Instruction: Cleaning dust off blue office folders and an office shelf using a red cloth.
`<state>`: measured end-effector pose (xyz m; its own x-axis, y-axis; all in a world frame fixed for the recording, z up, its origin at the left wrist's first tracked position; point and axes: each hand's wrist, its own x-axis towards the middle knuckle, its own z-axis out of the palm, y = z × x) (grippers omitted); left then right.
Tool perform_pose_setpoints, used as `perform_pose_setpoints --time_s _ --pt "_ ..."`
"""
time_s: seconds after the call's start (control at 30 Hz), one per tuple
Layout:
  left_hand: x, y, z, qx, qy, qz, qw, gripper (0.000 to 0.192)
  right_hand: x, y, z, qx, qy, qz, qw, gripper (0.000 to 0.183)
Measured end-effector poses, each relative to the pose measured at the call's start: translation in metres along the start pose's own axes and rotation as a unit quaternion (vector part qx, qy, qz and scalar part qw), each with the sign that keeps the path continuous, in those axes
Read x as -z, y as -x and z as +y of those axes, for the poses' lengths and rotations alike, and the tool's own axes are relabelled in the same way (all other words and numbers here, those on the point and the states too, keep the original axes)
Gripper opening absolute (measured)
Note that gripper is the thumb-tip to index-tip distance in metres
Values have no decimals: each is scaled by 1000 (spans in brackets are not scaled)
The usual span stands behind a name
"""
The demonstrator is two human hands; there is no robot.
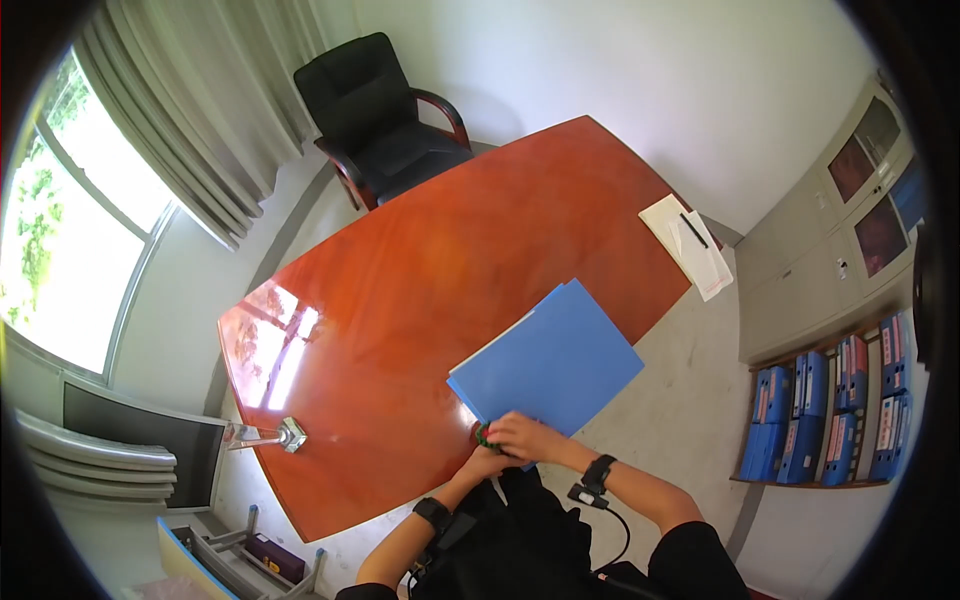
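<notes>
Both my hands meet at the near edge of a glossy reddish wooden table, beside the lower corner of a blue folder. My right hand has its fingers closed around a small round green and red object. Just below it, my left hand touches or supports the same spot; its fingers are partly hidden by the right hand, so its hold cannot be made out. The blue folder lies on the table, jutting past its near edge, with a second blue cover and pale sheets showing beneath it.
Papers with a black pen lie at the table's right end. A clear glass trophy stands at the left edge. A black armchair is on the far side. Blue binders fill shelves at the right, below grey cabinets.
</notes>
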<state>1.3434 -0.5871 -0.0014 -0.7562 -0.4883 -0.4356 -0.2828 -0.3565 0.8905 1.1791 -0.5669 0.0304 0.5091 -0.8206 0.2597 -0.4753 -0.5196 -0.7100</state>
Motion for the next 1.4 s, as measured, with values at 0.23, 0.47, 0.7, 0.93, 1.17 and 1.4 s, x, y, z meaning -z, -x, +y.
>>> perform_pose_setpoints --time_s 0.23,0.47,0.7,0.93,1.17,1.4 --pt "-1 -3 -19 22 -12 40 999 76 11 -50 28 4 41 -15 999 26" --pt "-9 5 -14 97 11 69 993 81 37 -110 67 -46 100 186 976 22" --pt "-15 12 36 118 1 66 991 81 123 -52 140 -162 230 314 907 18" --pt "-14 11 27 129 67 35 989 77 135 -55 134 -247 284 348 859 15" --pt "-5 12 43 147 47 -2 988 73 68 -105 85 -103 137 199 965 15" --pt "-18 16 41 147 57 51 986 73 162 -70 147 -207 179 211 939 17"
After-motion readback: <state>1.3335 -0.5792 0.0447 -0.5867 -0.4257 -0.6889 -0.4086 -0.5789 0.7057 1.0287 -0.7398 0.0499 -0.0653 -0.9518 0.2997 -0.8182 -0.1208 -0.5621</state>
